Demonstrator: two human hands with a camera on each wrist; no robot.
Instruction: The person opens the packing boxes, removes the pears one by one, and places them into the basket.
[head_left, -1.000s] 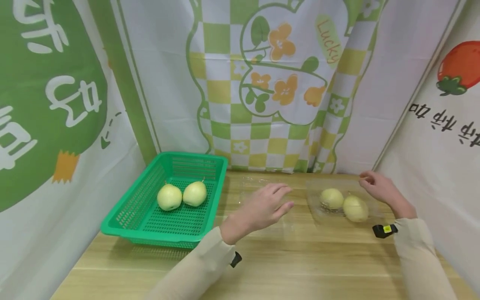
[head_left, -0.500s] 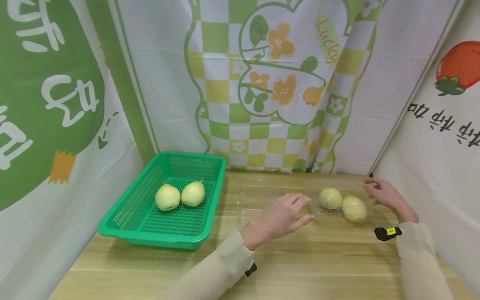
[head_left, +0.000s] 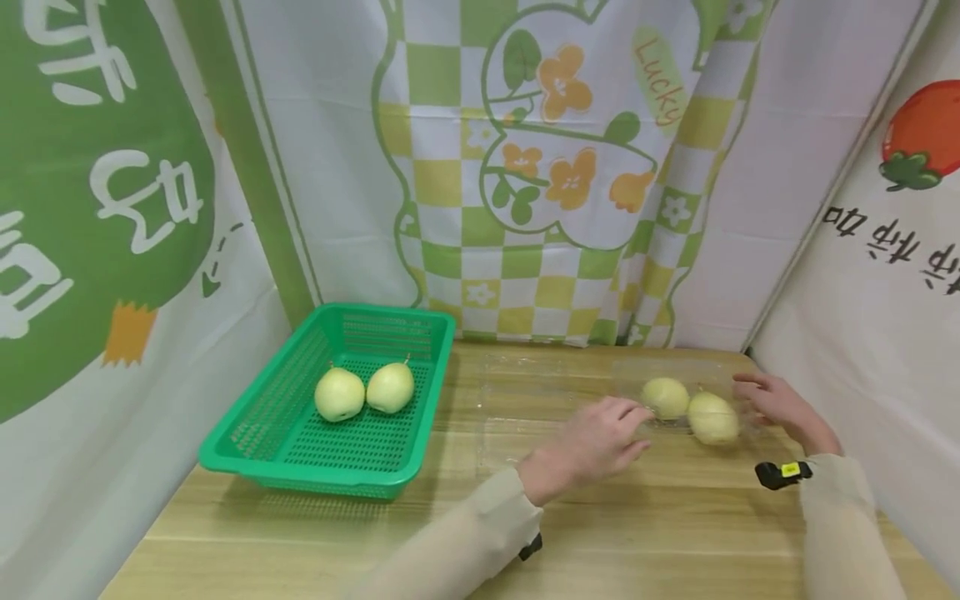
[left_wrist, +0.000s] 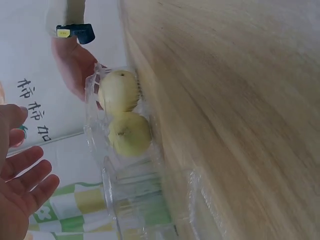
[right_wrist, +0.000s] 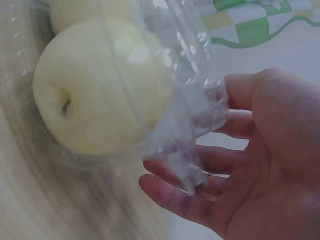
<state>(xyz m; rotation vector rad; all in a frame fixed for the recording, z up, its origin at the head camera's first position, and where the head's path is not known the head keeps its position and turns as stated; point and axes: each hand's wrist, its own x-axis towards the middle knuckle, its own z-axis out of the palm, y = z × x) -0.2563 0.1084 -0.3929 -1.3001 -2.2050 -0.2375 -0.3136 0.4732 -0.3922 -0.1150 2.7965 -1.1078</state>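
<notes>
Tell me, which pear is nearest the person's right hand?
The rightmost pear in the head view, inside the clear box, beside the right hand. Its neighbour there lies farther left; the other two pears sit in the green basket.

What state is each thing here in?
Green basket: upright, holding two pears side by side.
Clear container: holding two more pears; closed or not, unclear.
Other clear plastic piece: no pears in it.
Left grip: holding nothing.
Right grip: at the container's edge; hold unclear.
Checkered cloth: hanging.

Booth (head_left: 330, 183) with 3 printed cloth walls (head_left: 577, 167)
</notes>
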